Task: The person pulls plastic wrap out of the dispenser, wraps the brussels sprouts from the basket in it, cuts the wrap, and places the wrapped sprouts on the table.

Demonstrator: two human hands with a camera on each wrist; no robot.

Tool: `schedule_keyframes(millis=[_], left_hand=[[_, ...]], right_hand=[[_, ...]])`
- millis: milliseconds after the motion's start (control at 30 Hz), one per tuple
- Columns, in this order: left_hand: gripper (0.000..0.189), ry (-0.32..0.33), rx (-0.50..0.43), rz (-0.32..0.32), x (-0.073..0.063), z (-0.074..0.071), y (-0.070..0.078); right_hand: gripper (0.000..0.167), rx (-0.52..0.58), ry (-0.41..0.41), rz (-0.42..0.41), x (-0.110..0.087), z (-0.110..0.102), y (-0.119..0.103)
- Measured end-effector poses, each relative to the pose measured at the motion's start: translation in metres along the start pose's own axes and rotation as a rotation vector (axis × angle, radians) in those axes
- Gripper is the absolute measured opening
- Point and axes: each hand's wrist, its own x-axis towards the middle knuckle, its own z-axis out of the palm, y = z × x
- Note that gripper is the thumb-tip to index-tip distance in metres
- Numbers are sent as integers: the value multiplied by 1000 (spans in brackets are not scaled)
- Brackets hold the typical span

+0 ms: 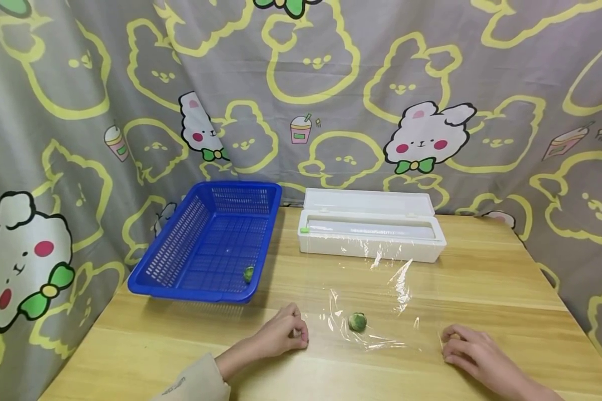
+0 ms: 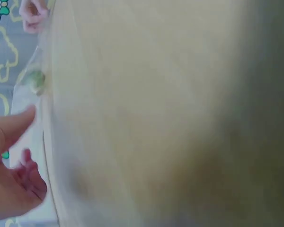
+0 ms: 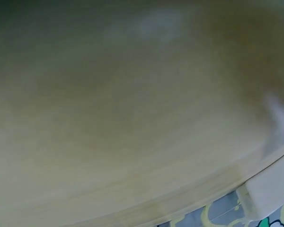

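On my head feed, a clear sheet of cling film lay stretched over the wooden bench, creased and catching the light near its front edge. A Brussels sprout sat within the sheet's area, between the two hands and nearer the left; I could not tell whether it was under the film or on top. The left hand, its arm in a beige sleeve, pinched the film's near left corner between curled fingers and thumb, while the right hand gripped the near right corner. The sheet ran back to a white dispenser box, where I saw the roll in its trough, a green slider at the left end and the lid tipped back. To the left of the box stood a blue plastic basket, a second sprout inside its near right corner. Behind the bench hung a gray curtain printed with white rabbits, yellow outlines and pink cups. My right wrist feed was largely blurred.
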Motion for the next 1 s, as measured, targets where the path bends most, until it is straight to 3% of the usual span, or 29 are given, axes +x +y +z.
schedule_keyframes(millis=[133, 233, 467, 700, 1000], left_hand=[[8, 36, -42, 103, 1, -5, -3], [8, 59, -84, 132, 3, -8, -5], [8, 100, -206, -13, 12, -10, -9], [8, 84, -267, -44, 23, -8, -9], [9, 117, -220, -202, 35, -3, -8]], right_hand=[[43, 176, 27, -7, 3, 0, 4], [39, 279, 42, -11, 7, 0, 8], [29, 295, 1, 140, 15, -1, 11], [23, 214, -65, 316, 23, -2, 9], [24, 121, -67, 370, 35, 3, 11]])
